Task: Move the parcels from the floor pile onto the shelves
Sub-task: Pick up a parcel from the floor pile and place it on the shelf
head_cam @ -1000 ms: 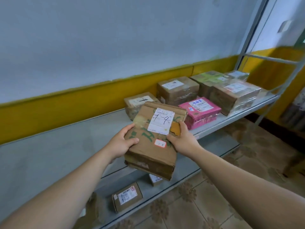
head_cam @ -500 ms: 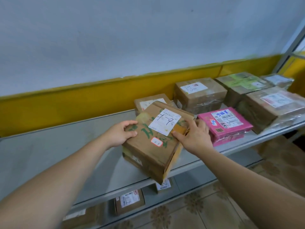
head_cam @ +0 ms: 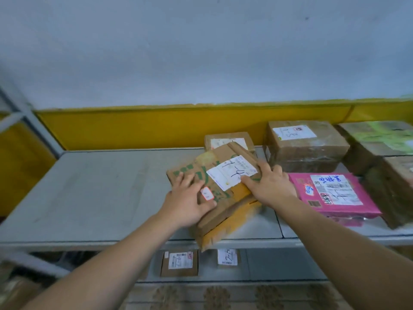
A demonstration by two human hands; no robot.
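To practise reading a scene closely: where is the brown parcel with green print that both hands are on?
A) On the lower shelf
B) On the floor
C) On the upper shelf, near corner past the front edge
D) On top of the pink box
C: the brown parcel sits on the upper shelf under the left hand and right hand, with its near corner jutting past the shelf's front edge.

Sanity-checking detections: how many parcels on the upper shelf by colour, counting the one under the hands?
Brown parcels: 4
Pink parcel: 1
Green-topped parcel: 1
Total: 6
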